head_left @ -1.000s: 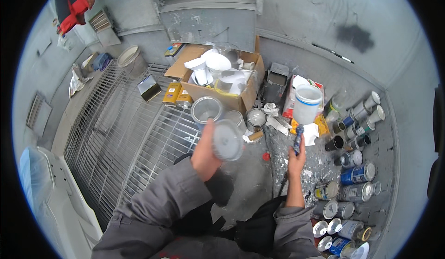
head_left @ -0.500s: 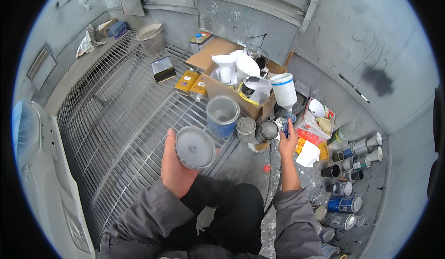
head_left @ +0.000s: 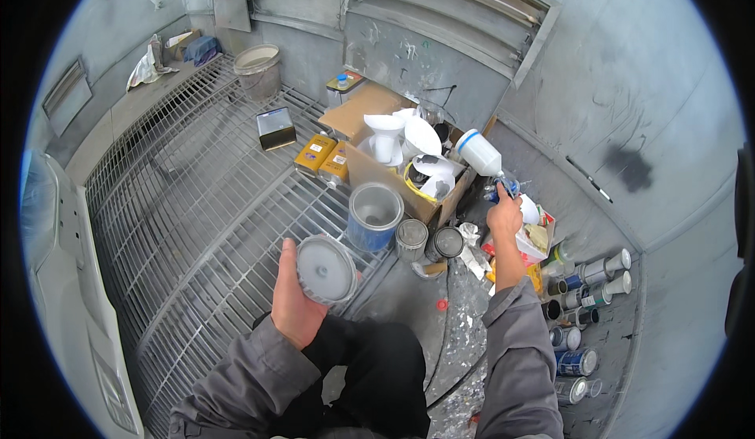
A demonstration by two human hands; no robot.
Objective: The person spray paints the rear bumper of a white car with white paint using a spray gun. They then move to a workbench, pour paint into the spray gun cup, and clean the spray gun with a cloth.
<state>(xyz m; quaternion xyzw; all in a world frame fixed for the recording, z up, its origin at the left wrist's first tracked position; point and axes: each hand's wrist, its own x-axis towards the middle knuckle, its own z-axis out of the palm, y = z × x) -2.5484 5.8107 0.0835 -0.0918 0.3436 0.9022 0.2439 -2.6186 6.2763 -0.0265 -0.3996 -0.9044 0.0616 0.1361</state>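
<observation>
grey lid (head_left: pixel 325 269) gripped in left hand (head_left: pixel 295 301); right hand (head_left: pixel 504 217) clasps the spray gun (head_left: pixel 486 164): keep both level.

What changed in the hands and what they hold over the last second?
The left hand brought the round grey lid down and away from the open blue can. The right hand raised the spray gun with its white cup toward the cardboard box. Both grips stayed as they were; the cans and box did not move.
</observation>
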